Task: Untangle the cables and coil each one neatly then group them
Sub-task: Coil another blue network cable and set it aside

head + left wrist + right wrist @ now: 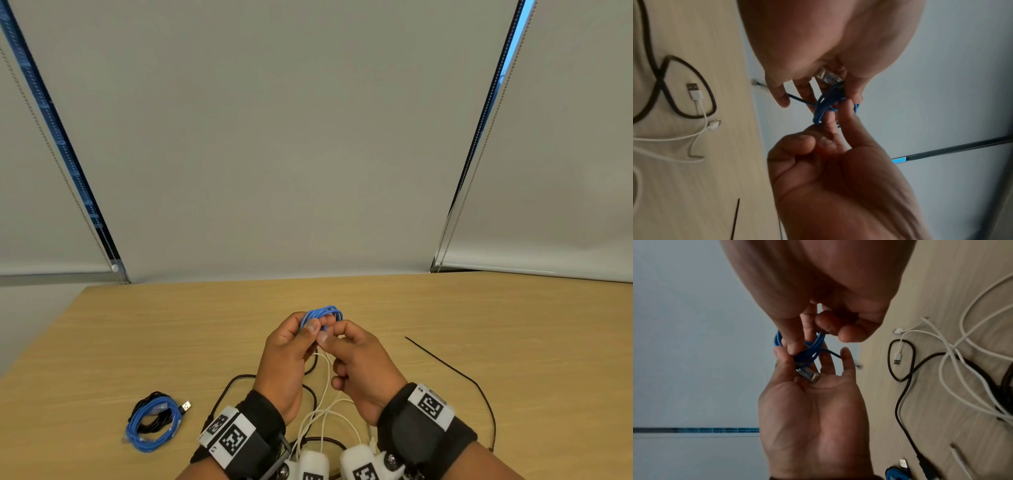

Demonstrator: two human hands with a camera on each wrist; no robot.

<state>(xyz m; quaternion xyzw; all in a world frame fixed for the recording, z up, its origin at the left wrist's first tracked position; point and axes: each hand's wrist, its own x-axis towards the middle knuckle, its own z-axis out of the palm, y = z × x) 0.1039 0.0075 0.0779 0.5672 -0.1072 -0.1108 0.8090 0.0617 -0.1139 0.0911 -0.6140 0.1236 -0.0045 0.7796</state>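
Blue cable coil (pixel 323 314) between raised hands

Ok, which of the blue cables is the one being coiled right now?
The small blue coil held up between both hands, left hand and right hand pinching it. The other blue cable lies already coiled on the table, bundled with a black one.

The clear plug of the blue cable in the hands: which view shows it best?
The right wrist view: the clear plug lies unhidden against the left hand. The left wrist view shows it partly covered by fingers; the head view hides it.
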